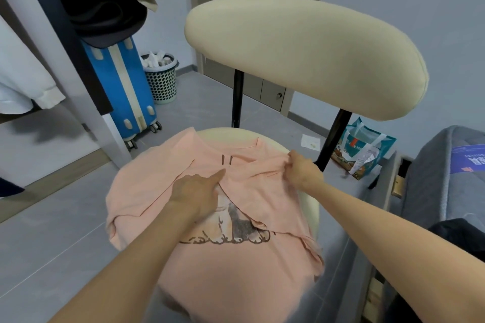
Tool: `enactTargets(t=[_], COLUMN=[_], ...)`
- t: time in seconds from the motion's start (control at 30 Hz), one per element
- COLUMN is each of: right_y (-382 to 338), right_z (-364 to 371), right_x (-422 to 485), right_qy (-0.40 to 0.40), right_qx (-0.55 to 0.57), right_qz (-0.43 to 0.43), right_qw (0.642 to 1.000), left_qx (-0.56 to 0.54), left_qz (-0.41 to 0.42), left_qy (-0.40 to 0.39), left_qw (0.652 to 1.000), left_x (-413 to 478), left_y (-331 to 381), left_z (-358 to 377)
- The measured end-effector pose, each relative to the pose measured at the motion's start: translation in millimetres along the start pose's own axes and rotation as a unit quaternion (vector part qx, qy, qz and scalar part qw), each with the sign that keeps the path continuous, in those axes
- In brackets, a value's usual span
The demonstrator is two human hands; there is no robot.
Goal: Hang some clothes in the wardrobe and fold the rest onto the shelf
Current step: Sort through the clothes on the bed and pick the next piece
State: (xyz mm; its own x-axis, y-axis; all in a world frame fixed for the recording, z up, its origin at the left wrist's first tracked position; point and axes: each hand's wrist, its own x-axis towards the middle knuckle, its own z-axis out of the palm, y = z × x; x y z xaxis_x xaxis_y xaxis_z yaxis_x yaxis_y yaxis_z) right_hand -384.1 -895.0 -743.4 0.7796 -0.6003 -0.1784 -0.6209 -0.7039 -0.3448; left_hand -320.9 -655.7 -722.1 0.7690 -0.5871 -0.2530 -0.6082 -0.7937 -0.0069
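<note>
Pinching a fold of the pink T-shirt (210, 257) near its shoulder, right hand (301, 170) with fingers curled into the cloth, close to the chair's right back post; pressing flat on the shirt's middle, left hand (199, 191) with fingers straight and together, index pointing toward the collar, pinning a folded-over sleeve panel; nothing clamped in that hand.

Spread over the round cream chair seat (312, 207), shirt lying print-side up, a cartoon print partly covered by the folded panels; hem hanging off the near edge of the seat, left side bunched and drooping past the rim.

Judged mid-fold, sides drawn in, length not yet doubled; shelf step still ahead.

Likely trouble: hem's overhang dragging the whole garment off the seat once the pinning hand lifts; right-side fold springing open if released before being smoothed; seat rounder and smaller than the shirt, so creases apt to set crooked.

Beyond the seat, padded cream backrest (301, 55) on black posts; left of the chair, blue suitcase (123, 86) and a perforated basket (161, 78); right of it, a printed bag (364, 149) on the floor; behind, grey door (257, 21).
</note>
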Motion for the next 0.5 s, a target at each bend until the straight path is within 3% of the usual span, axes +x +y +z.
enactTargets(t=[0.13, 0.27, 0.4, 0.5], right_y=[3.5, 4.4, -10.4, -27.8], right_z=[-19.1, -15.8, -0.7, 9.1], right_x=[17.7, 7.0, -8.5, -11.7], right_qy=[0.133, 0.025, 0.037, -0.045], right_qx=[-0.016, -0.094, -0.106, -0.105], right_qz=[0.007, -0.001, -0.155, -0.188], right_qw=[0.991, 0.995, 0.981, 0.975], left_qx=[0.009, 0.037, 0.025, -0.073], left_qz=[-0.007, 0.002, 0.034, 0.042], left_qy=[-0.004, -0.018, -0.014, 0.098], left_qw=[1.0, 0.999, 0.999, 0.992], left_x=[13.5, 20.3, 16.3, 12.0], left_y=[7.0, 6.1, -6.2, -14.8], left_z=[-4.1, -7.8, -10.7, -9.7])
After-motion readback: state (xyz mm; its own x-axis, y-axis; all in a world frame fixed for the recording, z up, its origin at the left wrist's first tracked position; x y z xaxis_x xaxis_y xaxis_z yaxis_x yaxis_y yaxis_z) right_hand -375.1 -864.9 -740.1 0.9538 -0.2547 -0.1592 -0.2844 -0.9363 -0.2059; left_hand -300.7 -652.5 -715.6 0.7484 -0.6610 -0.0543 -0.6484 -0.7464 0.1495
